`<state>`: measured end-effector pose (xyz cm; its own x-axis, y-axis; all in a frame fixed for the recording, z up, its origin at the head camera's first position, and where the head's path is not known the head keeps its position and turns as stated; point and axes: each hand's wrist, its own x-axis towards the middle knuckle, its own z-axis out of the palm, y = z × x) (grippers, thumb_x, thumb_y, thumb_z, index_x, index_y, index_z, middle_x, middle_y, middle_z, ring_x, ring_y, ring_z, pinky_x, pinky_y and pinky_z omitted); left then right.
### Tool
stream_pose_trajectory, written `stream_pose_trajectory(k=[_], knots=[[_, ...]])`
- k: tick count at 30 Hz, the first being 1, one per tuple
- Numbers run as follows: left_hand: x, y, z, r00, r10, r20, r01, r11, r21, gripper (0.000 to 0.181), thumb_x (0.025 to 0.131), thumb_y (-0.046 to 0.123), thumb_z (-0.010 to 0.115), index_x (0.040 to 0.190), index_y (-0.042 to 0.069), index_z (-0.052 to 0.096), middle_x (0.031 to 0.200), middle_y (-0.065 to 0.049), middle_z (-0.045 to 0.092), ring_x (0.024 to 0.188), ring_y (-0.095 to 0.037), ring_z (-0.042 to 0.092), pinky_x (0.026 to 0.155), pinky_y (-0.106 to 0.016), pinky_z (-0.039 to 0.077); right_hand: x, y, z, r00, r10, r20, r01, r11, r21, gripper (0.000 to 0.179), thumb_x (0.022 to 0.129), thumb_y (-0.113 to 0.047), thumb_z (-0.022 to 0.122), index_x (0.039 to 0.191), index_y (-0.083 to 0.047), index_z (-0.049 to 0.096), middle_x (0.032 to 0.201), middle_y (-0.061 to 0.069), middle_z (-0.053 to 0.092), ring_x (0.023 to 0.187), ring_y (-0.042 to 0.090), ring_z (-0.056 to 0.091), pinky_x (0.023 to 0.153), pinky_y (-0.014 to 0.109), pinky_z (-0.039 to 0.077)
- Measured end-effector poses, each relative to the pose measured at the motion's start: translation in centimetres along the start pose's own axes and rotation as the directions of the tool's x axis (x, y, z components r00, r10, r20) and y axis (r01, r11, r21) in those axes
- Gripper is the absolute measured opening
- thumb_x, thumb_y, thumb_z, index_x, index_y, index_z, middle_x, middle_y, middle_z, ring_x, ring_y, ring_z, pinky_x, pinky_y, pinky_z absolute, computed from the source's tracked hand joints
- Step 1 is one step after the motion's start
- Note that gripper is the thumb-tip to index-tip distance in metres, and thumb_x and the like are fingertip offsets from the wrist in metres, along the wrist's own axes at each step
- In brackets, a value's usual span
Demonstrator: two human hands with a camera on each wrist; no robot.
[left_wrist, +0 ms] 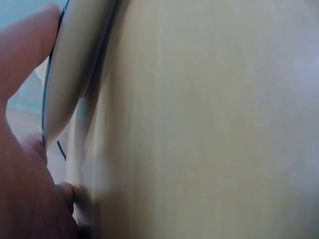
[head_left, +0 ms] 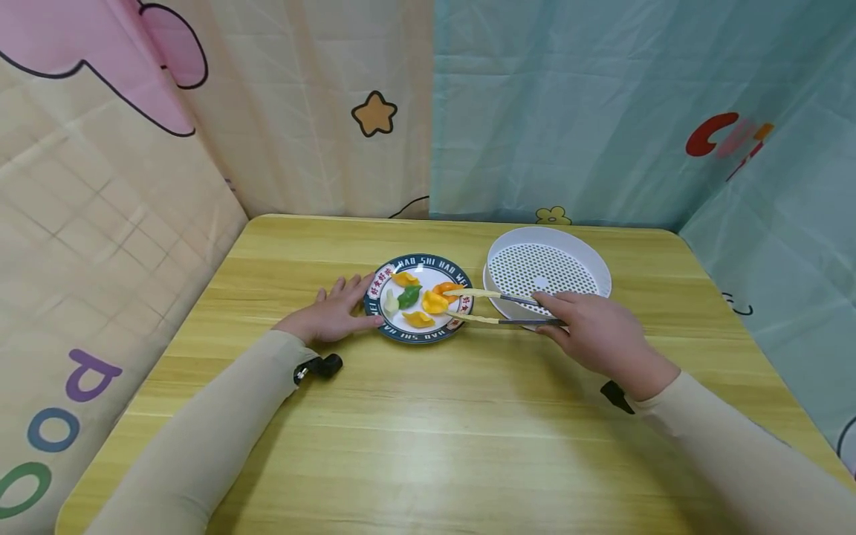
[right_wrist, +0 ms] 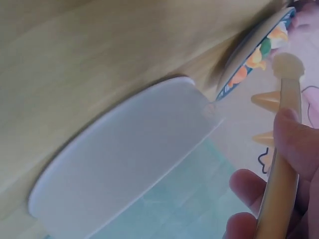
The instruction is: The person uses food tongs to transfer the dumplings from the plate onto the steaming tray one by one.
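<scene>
My left hand (head_left: 334, 310) is at the left side of a round plate (head_left: 416, 339) with a dark blue lettered rim, thumb and fingers spread along its edge. In the left wrist view the thumb touches the plate's rim (left_wrist: 49, 94). Dumplings lie on the plate: a green one (head_left: 409, 297), a white one (head_left: 391, 303), an orange one (head_left: 448, 289) and several yellow ones. My right hand (head_left: 598, 334) grips tongs (head_left: 511, 299) with pale yellow, toothed ends. Their tips stand apart over the plate's right side, beside a yellow dumpling (head_left: 435, 302) and overlapping the orange one.
A white round basket (head_left: 571, 249) with a perforated bottom stands to the right of the plate, partly behind the right hand and the tongs. The wooden table (head_left: 401, 431) reaches back to printed curtains (head_left: 321, 148), with more curtain at both sides.
</scene>
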<state>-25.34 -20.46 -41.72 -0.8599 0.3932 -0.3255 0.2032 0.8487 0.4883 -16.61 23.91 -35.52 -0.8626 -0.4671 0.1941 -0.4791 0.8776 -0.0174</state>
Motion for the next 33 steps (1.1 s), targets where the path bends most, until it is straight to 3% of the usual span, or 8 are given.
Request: stream_pose_trajectory(k=[10,22,28,33], knots=[[0.2,-0.2,0.1,1.0,0.004,0.008,-0.004,1.0,-0.012,0.108,0.095,0.076,0.055,0.171,0.027,-0.004,0.178,-0.017,-0.007,0.162,-0.046,-0.017,0.124,-0.073,-0.011,1.2,-1.1,0.0,0.998,-0.049,-0.04,0.046,0.996,-0.079,0.047,0.091,-0.031,0.083,0.135,-0.019,0.07,0.117,0.003,0.079,0.093,0.03,0.077,0.066,0.049,0.06],[0.0,0.1,0.0,1.0,0.005,0.009,-0.005,1.0,-0.006,0.111,0.092,0.082,0.052,0.171,0.029,-0.004,0.178,-0.017,-0.008,0.162,-0.046,-0.017,0.125,-0.072,-0.011,1.8,-1.6,0.4,0.995,-0.078,-0.059,0.071,0.992,-0.106,0.046,0.09,-0.029,0.084,0.133,-0.018,0.071,0.117,0.004,0.079,0.088,0.032,0.076,0.069,0.05,0.06],[0.5,-0.3,0.3,1.0,-0.017,0.007,0.017,1.0,0.017,0.109,0.093,0.081,0.051,0.17,0.032,-0.007,0.179,-0.011,-0.008,0.164,-0.04,-0.017,0.127,-0.07,-0.009,2.0,-1.7,0.6,0.992,-0.1,-0.083,0.088,0.987,-0.132,0.044,0.089,-0.03,0.085,0.129,-0.017,0.07,0.112,0.002,0.079,0.076,0.032,0.071,0.065,0.048,0.057],[0.6,-0.4,0.3,1.0,-0.017,0.009,0.017,1.0,0.018,0.109,0.093,0.08,0.052,0.17,0.031,-0.007,0.179,-0.013,-0.009,0.163,-0.042,-0.017,0.127,-0.07,-0.01,2.0,-2.0,0.6,0.991,-0.104,-0.086,0.092,0.986,-0.136,0.046,0.089,-0.028,0.086,0.131,-0.016,0.07,0.113,0.003,0.08,0.075,0.03,0.071,0.061,0.045,0.057]])
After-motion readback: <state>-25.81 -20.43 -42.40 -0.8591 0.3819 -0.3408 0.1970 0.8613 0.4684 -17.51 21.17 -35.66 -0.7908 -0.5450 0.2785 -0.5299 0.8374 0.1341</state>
